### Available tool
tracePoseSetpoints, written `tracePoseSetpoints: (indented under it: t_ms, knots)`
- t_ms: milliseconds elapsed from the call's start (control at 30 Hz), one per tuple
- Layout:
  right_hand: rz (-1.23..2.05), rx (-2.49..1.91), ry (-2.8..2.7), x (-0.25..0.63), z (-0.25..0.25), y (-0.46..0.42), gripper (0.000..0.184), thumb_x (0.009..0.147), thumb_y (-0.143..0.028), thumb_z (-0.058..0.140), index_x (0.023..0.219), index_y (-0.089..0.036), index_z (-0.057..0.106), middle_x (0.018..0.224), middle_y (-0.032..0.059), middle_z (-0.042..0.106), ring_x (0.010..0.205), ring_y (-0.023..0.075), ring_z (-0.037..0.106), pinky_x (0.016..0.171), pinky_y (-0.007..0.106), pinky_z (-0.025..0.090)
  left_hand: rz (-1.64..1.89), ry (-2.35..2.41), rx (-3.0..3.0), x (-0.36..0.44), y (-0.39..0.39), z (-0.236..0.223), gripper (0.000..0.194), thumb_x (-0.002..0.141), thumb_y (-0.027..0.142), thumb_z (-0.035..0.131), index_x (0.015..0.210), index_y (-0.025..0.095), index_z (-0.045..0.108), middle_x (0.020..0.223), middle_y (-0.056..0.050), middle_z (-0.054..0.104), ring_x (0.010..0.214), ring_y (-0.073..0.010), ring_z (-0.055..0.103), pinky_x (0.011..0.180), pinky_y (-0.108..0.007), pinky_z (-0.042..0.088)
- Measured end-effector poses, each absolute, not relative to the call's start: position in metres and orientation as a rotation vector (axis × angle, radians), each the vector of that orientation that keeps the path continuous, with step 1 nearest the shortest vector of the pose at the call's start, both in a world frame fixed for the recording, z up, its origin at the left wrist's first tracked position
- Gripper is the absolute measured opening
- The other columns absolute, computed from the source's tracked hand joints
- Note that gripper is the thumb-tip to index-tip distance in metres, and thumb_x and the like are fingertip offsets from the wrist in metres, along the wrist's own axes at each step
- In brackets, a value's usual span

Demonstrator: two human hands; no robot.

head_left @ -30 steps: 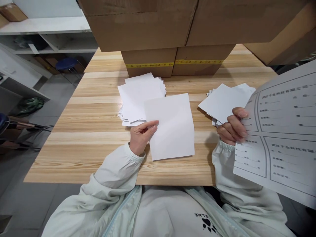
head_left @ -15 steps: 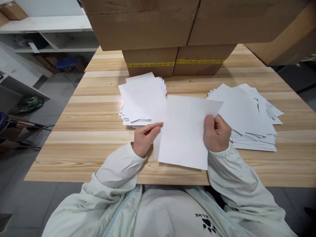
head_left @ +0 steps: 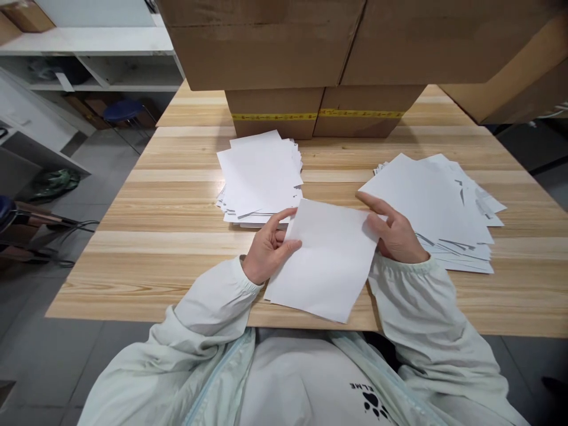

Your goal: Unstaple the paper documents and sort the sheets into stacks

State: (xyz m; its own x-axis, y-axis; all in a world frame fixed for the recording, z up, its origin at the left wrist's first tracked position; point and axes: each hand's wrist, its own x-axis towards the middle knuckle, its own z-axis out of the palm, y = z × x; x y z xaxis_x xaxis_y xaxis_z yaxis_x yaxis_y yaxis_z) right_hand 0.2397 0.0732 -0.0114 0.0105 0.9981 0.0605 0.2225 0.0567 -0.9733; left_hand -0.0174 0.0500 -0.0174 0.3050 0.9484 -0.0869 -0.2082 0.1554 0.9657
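White sheets of paper (head_left: 323, 260) are held tilted above the table's front part, their edges nearly lined up. My left hand (head_left: 270, 248) grips the left edge, thumb on top and fingers behind. At the upper right corner, my right hand (head_left: 397, 234) has its thumb on the paper, with the index finger stretched out beyond the edge; its other fingers are partly hidden. A loose stack of white paper (head_left: 261, 174) lies just beyond my left hand. Another, more fanned-out paper stack (head_left: 435, 198) lies beside my right hand, some sheets showing dark print.
Large cardboard boxes (head_left: 270, 50) are stacked at the back of the wooden table (head_left: 146, 236), the lower ones banded with yellow tape. Another cardboard box (head_left: 510, 77) stands at the right. To the left are white shelving (head_left: 89, 41) and a blue stool (head_left: 123, 110).
The held paper has come down and toward me and turned slightly. My left hand has moved its thumb onto the top sheet. My right hand has loosened from a fist, its index finger now extended.
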Motion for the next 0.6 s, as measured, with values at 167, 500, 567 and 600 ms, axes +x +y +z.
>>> tracePoseSetpoints:
  t_ms: [167,500,567,600]
  knots:
    - [1.311,-1.363,-1.389,0.247,-0.001,0.067,0.063,0.06,-0.057,0.084,0.111,-0.022,0.074,0.102,0.0074,0.075,0.079,0.0226,0.07,0.067,0.034,0.057,1.02,0.911,1.429,-0.023,0.051,-0.018,0.09,0.086,0.04,0.069,0.158,0.024,0.018,0.061,0.005,0.065,0.046,-0.0094,0.047,0.049,-0.021,0.041]
    - [1.049,-1.042,-2.119,0.243,0.033,0.051,0.027,0.082,-0.033,0.073,0.107,-0.024,0.075,0.092,0.001,0.077,0.077,0.0163,0.07,0.069,0.028,0.056,0.907,0.758,2.446,-0.022,0.05,0.033,0.06,0.097,0.02,0.045,0.155,0.028,0.028,0.137,-0.011,0.062,0.079,-0.0139,0.069,0.069,-0.023,0.053]
    - [0.948,-1.014,-2.054,0.234,0.03,0.044,0.015,0.087,-0.031,0.067,0.095,-0.024,0.077,0.082,-0.0007,0.076,0.069,0.0153,0.068,0.062,0.027,0.055,0.885,0.78,2.434,-0.027,0.043,0.051,0.062,0.097,0.019,0.047,0.155,0.028,0.027,0.132,-0.01,0.066,0.081,-0.0141,0.07,0.072,-0.024,0.054]
    - [0.857,-1.042,-1.948,0.231,0.026,0.041,0.012,0.087,-0.03,0.067,0.09,-0.024,0.077,0.08,-0.0011,0.076,0.067,0.0158,0.068,0.061,0.028,0.055,0.908,0.81,2.383,-0.033,0.04,0.059,0.064,0.096,0.021,0.051,0.155,0.027,0.028,0.125,-0.01,0.069,0.081,-0.0143,0.07,0.074,-0.024,0.054]
